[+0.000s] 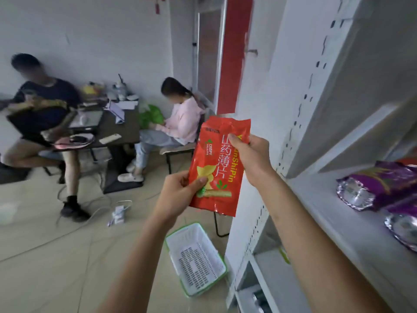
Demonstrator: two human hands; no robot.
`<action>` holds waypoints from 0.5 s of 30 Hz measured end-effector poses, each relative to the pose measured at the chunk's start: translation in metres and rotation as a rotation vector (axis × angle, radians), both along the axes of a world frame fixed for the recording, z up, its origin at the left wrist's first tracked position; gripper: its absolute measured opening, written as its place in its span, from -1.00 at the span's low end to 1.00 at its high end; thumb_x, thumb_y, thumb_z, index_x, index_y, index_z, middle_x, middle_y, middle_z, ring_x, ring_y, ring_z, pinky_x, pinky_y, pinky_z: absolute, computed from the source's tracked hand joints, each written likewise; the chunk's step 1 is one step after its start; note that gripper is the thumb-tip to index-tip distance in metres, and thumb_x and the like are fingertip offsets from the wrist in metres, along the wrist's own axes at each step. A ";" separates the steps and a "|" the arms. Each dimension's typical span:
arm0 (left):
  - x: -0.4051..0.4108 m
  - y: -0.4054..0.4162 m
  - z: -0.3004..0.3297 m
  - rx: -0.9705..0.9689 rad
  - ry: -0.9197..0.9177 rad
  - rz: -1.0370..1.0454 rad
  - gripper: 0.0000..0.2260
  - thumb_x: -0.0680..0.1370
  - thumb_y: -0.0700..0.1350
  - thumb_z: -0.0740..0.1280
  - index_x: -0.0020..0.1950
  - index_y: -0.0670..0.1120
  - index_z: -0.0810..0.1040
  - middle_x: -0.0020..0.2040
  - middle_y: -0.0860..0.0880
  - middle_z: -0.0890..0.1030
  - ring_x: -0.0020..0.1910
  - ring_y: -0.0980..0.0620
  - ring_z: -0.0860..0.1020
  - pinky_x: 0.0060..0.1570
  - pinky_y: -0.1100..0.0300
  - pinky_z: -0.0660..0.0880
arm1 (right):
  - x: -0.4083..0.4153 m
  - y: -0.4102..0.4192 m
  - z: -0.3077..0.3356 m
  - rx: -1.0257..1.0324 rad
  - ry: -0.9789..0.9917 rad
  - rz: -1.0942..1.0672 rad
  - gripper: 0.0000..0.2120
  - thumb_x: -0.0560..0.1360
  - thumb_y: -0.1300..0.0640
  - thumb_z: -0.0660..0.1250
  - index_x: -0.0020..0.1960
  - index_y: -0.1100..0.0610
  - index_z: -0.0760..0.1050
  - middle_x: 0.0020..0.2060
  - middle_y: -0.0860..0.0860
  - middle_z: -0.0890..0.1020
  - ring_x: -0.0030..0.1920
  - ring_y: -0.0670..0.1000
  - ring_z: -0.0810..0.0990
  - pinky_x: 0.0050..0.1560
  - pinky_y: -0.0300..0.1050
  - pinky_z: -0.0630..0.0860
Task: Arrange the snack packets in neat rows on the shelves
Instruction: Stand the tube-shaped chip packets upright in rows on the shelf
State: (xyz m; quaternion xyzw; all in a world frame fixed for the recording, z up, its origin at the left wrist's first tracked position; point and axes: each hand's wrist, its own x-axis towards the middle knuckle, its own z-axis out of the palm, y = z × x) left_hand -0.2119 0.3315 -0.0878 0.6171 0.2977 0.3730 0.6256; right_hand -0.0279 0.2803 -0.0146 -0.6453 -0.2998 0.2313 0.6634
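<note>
Two hands hold one red snack packet (217, 164) upright in the air, seen from the head camera. The left hand (180, 196) grips the packet's lower left edge, thumb pressed across the front, the other fingers (184, 179) curled behind. The right hand (253, 158) pinches the upper right corner, thumb on the printed face, fingers (259, 141) wrapped round the back. Both forearms reach up and forward from the bottom of the frame, the right one alongside the white shelf unit (316, 199). To the right of the right-hand fingers, purple packets (379, 188) lie on a shelf, well apart from the red one. Below the left-hand fingers, a white basket with a green rim (196, 258) stands on the floor. Beyond the left hand, two seated people are at a desk (121, 127).
</note>
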 end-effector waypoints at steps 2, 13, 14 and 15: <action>-0.006 0.005 -0.009 -0.035 0.000 0.028 -0.90 0.60 -0.20 0.44 0.07 -0.20 0.71 -0.01 -0.20 0.76 -0.11 -0.08 0.71 -0.01 -0.04 0.66 | -0.005 0.013 -0.008 -0.014 0.016 0.046 -0.88 0.56 0.03 0.50 -0.08 0.08 0.67 -0.19 0.00 0.77 -0.18 0.01 0.77 -0.15 -0.06 0.68; -0.007 0.014 -0.042 -0.153 0.045 0.235 -0.88 0.60 -0.22 0.45 0.07 -0.26 0.70 -0.13 -0.09 0.77 -0.22 0.03 0.73 -0.26 0.22 0.62 | -0.003 0.062 -0.052 -0.108 0.174 0.290 -0.94 0.60 0.08 0.46 -0.04 0.05 0.65 -0.15 0.01 0.77 -0.08 0.08 0.77 -0.07 0.01 0.70; -0.007 0.016 -0.045 -0.161 0.053 0.240 -0.89 0.61 -0.22 0.45 0.07 -0.26 0.69 -0.13 -0.09 0.77 -0.21 0.02 0.73 -0.26 0.22 0.62 | -0.002 0.066 -0.057 -0.115 0.186 0.300 -0.94 0.61 0.09 0.45 -0.04 0.05 0.64 -0.19 -0.02 0.76 -0.12 0.04 0.77 -0.15 -0.05 0.69; -0.008 0.020 -0.048 -0.173 0.060 0.242 -0.88 0.61 -0.22 0.45 0.07 -0.26 0.69 -0.12 -0.10 0.77 -0.19 0.00 0.74 -0.25 0.20 0.64 | -0.002 0.072 -0.062 -0.124 0.198 0.312 -0.93 0.62 0.09 0.43 -0.05 0.04 0.63 -0.23 -0.05 0.76 -0.18 -0.01 0.77 -0.23 -0.11 0.67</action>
